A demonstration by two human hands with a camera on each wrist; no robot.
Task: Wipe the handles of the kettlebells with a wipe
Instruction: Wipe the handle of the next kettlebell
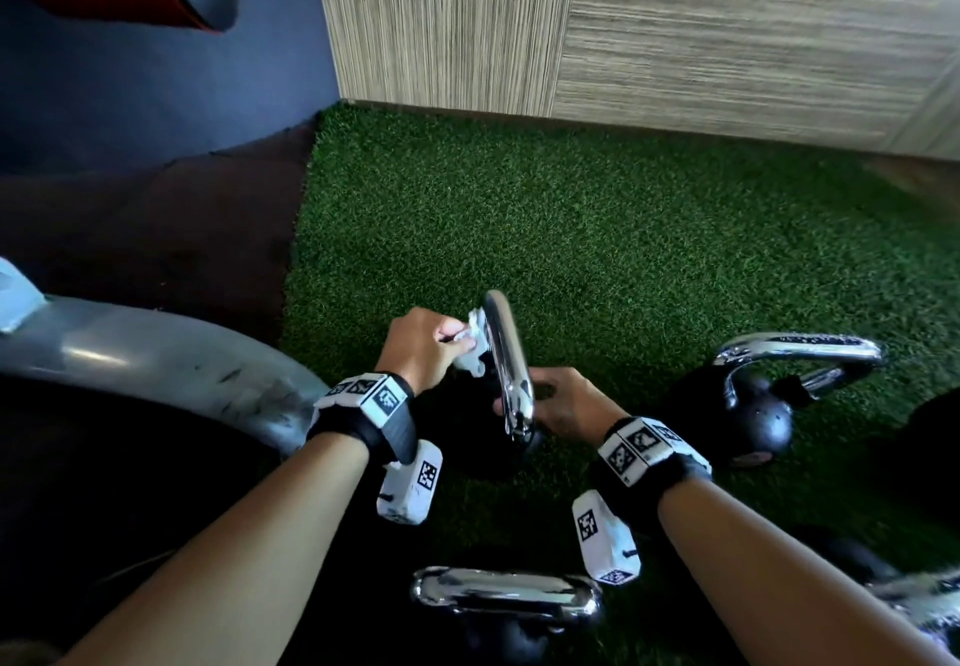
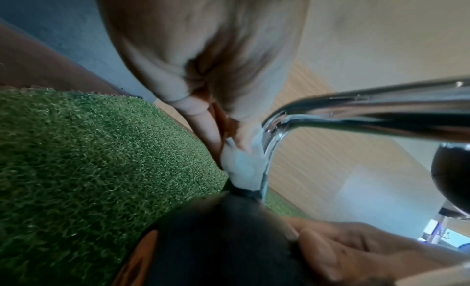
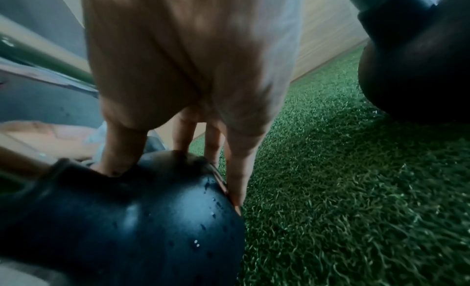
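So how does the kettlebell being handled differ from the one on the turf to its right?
The handled kettlebell has the left hand pressing a white wipe against its handle and the right hand steadying its ball; the right kettlebell is untouched. The handled kettlebell's handle points away from the camera, the right kettlebell's runs sideways. Both have chrome handles, black balls, and droplets.

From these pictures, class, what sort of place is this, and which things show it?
Most likely a gym or fitness room: several black kettlebells with chrome handles stand on green artificial turf, beside what looks like grey exercise equipment.
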